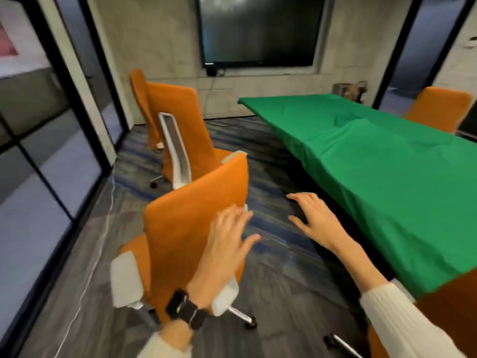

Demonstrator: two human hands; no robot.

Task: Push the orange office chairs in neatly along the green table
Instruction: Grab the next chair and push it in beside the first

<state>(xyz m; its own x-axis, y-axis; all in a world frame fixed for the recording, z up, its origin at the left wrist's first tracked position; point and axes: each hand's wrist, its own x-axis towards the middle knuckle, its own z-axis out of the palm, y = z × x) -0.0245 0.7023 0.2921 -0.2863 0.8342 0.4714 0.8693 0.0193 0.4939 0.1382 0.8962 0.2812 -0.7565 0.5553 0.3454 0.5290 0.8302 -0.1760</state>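
A long table under a green cloth (382, 161) runs from the near right to the far middle. The nearest orange chair (185, 228) stands left of it, well away from the table's edge, its back towards me. My left hand (227, 241), fingers spread, lies against the right side of that chair's back. My right hand (313, 218) hovers open over the carpet between chair and table, holding nothing. A second orange chair (185, 127) and a third (140, 99) stand further back on the left. Another orange chair (444, 109) sits at the table's far side.
A glass partition with black frames (51, 156) lines the left side. A dark screen (260, 29) hangs on the far wall. A white cable (103, 233) trails along the carpet. Part of an orange chair (446, 319) with a base leg shows at the bottom right.
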